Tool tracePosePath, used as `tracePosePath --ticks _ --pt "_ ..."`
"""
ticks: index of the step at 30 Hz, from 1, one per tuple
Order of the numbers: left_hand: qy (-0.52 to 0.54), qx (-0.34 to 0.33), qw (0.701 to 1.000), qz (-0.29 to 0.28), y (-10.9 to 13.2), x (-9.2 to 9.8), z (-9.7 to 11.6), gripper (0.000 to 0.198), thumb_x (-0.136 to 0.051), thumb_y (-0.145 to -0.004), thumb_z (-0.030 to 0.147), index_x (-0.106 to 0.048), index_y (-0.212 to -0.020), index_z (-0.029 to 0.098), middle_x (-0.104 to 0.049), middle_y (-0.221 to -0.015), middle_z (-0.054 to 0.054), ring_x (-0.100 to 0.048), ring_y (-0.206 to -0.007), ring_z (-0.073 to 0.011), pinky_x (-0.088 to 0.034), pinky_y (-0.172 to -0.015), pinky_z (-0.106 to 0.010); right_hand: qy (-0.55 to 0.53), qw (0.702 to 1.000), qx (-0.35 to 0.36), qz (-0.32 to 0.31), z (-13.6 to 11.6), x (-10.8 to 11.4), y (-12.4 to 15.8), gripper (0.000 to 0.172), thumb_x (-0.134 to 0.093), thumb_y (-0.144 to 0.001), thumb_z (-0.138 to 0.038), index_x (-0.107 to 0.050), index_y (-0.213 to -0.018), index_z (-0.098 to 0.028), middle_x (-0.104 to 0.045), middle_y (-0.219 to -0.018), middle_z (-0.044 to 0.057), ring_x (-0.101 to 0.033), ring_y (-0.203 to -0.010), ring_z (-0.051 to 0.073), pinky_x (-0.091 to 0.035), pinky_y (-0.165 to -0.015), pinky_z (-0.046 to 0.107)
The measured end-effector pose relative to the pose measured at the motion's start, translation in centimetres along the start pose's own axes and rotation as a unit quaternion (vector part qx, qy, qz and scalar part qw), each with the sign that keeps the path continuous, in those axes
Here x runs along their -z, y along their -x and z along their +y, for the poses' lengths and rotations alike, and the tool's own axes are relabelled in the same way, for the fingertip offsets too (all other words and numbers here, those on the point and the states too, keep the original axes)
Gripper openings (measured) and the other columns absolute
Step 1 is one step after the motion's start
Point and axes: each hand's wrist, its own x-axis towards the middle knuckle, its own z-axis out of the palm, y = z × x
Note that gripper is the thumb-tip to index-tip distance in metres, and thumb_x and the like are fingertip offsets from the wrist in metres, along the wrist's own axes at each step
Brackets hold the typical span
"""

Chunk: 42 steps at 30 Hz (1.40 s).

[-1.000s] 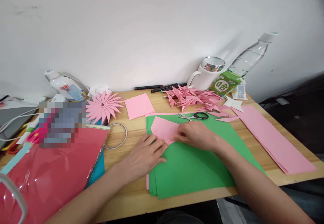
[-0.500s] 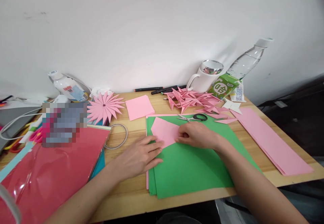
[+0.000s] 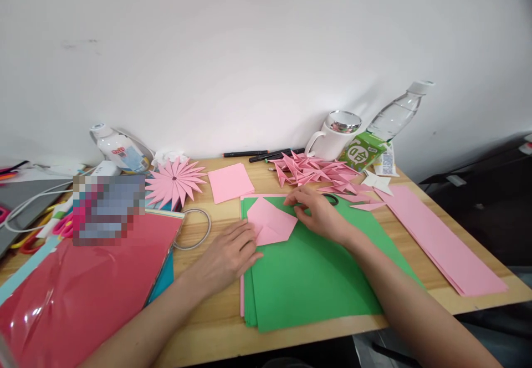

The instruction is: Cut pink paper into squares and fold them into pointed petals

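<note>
A folded pink sheet of paper (image 3: 272,221), with a flap showing on its face, lies on a stack of green paper (image 3: 320,279). My left hand (image 3: 233,251) rests at the sheet's lower left edge, fingers stretched out and thumb apart. Just off the sheet's upper right side, my right hand (image 3: 320,213) hovers with loosely bent fingers, a gap between thumb and forefinger, and nothing visible in it. Behind it are scissors (image 3: 331,199), mostly hidden, with only part of a black handle showing.
Pink pointed paper pieces (image 3: 311,169) lie behind, near a white mug (image 3: 334,135), a water bottle (image 3: 397,114) and a green box (image 3: 361,151). To the left are a pink paper rosette (image 3: 173,179), square pink sheets (image 3: 230,182) and a red packet (image 3: 108,279). Pink strips (image 3: 444,240) lie right.
My right hand has let go of the pink sheet's right edge and moved up, now covering most of the scissors. The sheet has turned slightly, and my left hand has slid a little left.
</note>
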Motion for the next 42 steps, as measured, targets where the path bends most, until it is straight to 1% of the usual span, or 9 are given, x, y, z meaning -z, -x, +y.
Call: tracePosePath --ticks 3,7,9,12,17,23,30,35,42 --pt "-0.009 0.025 1.0 0.005 0.0 0.1 -0.3 0.019 -0.045 -0.092 0.025 -0.058 -0.095 0.013 -0.065 -0.094 -0.009 -0.062 -0.097 -0.0196 -0.051 -0.093 -0.038 -0.091 0.994 0.021 -0.052 -0.6 -0.1 0.2 0.029 -0.044 -0.072 0.002 -0.06 -0.086 -0.018 -0.058 -0.099 0.008 -0.058 -0.089 0.018 -0.048 -0.071 0.028" --pt "0.011 0.042 0.999 -0.017 -0.1 0.1 -0.7 0.018 -0.043 -0.093 0.023 -0.058 -0.093 0.013 -0.062 -0.095 -0.008 -0.058 -0.104 -0.0198 -0.05 -0.093 -0.036 -0.15 0.983 0.044 -0.095 -1.3 0.0 0.3 0.029 -0.048 -0.079 -0.002 -0.066 -0.094 -0.019 -0.058 -0.112 0.009 -0.06 -0.095 0.018 -0.049 -0.075 0.029" --pt "0.011 0.044 0.999 -0.031 0.0 0.0 -0.8 0.017 -0.044 -0.092 0.021 -0.059 -0.093 0.014 -0.061 -0.096 -0.007 -0.055 -0.108 -0.021 -0.048 -0.095 -0.038 -0.156 0.98 0.057 -0.11 -1.4 0.1 0.3 0.028 -0.051 -0.081 -0.005 -0.068 -0.097 -0.02 -0.061 -0.111 0.008 -0.061 -0.096 0.018 -0.048 -0.081 0.031" --pt "-0.016 0.042 0.999 -0.03 0.3 -0.1 -0.9 0.015 -0.046 -0.091 0.019 -0.059 -0.095 0.013 -0.061 -0.101 -0.009 -0.051 -0.111 -0.0247 -0.048 -0.093 -0.042 -0.169 0.973 0.061 -0.142 -1.5 0.2 0.3 0.016 -0.061 -0.079 -0.011 -0.07 -0.088 -0.019 -0.067 -0.1 0.006 -0.063 -0.091 0.018 -0.048 -0.082 0.031" --pt "-0.037 0.03 0.998 -0.033 0.5 0.0 -1.0 0.016 -0.046 -0.09 0.014 -0.059 -0.099 0.013 -0.062 -0.098 -0.01 -0.055 -0.102 -0.024 -0.052 -0.083 -0.04 -0.141 0.967 0.084 -0.195 -1.8 0.5 0.5 0.007 -0.069 -0.074 -0.016 -0.072 -0.08 -0.018 -0.064 -0.092 0.005 -0.061 -0.081 0.015 -0.048 -0.073 0.026" --pt "-0.015 0.033 0.999 -0.013 0.3 -0.2 -0.8 0.02 -0.043 -0.092 0.021 -0.06 -0.099 0.011 -0.063 -0.102 -0.01 -0.056 -0.106 -0.0219 -0.052 -0.089 -0.038 -0.066 0.96 0.12 -0.242 -2.0 0.8 0.8 0.005 -0.068 -0.077 -0.022 -0.072 -0.078 -0.019 -0.062 -0.086 0.004 -0.059 -0.078 0.014 -0.044 -0.069 0.024" --pt "-0.017 0.036 0.999 -0.032 0.4 -0.6 -0.5 0.019 -0.046 -0.091 0.02 -0.06 -0.101 0.014 -0.061 -0.116 -0.012 -0.052 -0.117 -0.0243 -0.05 -0.094 -0.041 -0.091 0.96 0.114 -0.24 -2.3 0.7 0.8 0.016 -0.059 -0.085 -0.028 -0.07 -0.082 -0.018 -0.069 -0.083 0.004 -0.062 -0.074 0.015 -0.044 -0.067 0.026" --pt "0.016 0.008 1.0 -0.019 0.2 -0.9 -0.2 0.021 -0.045 -0.091 0.021 -0.062 -0.1 0.012 -0.064 -0.111 -0.012 -0.051 -0.119 -0.0232 -0.048 -0.098 -0.039 -0.115 0.964 0.106 -0.217 -2.6 -0.1 0.9 0.012 -0.06 -0.085 -0.026 -0.068 -0.083 -0.017 -0.069 -0.08 0.004 -0.061 -0.075 0.015 -0.044 -0.07 0.025" --pt "0.078 0.034 0.996 -0.014 0.0 -0.9 0.1 0.019 -0.05 -0.09 0.022 -0.066 -0.094 0.013 -0.065 -0.112 -0.011 -0.049 -0.122 -0.0235 -0.049 -0.098 -0.04 -0.145 0.973 0.004 -0.179 -2.7 -1.4 1.0 0.005 -0.057 -0.082 -0.022 -0.058 -0.082 -0.017 -0.056 -0.065 -0.002 -0.047 -0.055 0.009 -0.037 -0.052 0.02"
